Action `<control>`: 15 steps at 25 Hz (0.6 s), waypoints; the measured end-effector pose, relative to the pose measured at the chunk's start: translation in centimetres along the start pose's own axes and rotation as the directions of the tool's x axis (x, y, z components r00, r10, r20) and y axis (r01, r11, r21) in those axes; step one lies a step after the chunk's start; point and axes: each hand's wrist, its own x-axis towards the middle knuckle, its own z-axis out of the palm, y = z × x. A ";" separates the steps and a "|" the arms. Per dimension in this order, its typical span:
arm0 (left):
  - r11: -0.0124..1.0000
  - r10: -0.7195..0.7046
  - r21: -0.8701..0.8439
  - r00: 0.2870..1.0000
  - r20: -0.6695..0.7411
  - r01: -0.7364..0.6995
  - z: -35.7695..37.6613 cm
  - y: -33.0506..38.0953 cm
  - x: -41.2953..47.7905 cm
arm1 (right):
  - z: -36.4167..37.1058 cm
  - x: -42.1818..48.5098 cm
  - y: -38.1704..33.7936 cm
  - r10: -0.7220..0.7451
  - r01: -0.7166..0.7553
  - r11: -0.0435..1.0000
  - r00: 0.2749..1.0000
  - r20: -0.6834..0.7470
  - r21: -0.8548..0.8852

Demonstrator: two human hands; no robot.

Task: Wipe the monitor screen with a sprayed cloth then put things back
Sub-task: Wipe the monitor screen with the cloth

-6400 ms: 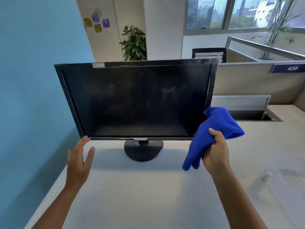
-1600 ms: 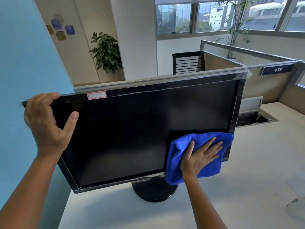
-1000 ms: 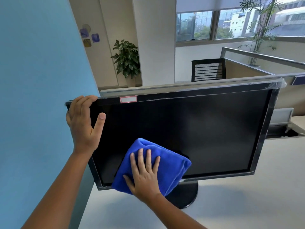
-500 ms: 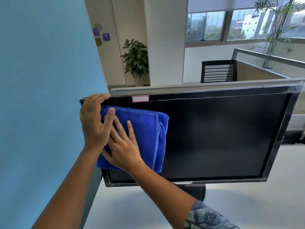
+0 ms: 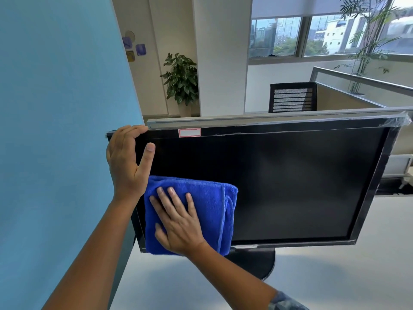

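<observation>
With the left hand point(image 5: 125, 162) gripping the monitor point(image 5: 279, 182) corner at centre-left and the right hand point(image 5: 178, 222) flat, fingers spread, on the cloth point(image 5: 210, 211), hard pressure could tip it.

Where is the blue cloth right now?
In the head view, the blue cloth lies flat against the monitor's lower-left screen corner, pressed by the right hand, just below the left hand.

Bright daylight from windows point(image 5: 312, 36), sharp focus, wide-angle bending at edges
</observation>
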 end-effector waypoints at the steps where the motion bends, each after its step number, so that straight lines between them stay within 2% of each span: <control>1: 1.000 0.004 0.004 1.000 -0.003 -0.004 0.0 0.0 0.0 | -0.5 1.1 0.4 0.035 -0.035 0.999 0.999 -0.038 0.006; 5: 1.000 0.014 0.008 1.000 0.000 -0.014 -0.1 -0.1 -0.1 | -2.8 4.2 3.6 0.229 -0.226 0.973 0.953 -0.196 0.039; 9: 1.000 -0.016 -0.003 1.000 0.002 0.016 0.1 0.0 0.0 | -4.6 3.3 9.5 0.320 -0.331 0.943 0.888 -0.330 0.022; 15: 1.000 0.009 0.007 0.999 -0.039 -0.009 0.5 0.0 0.0 | -7.7 -1.2 20.4 0.496 -0.546 0.838 0.768 -0.404 -0.010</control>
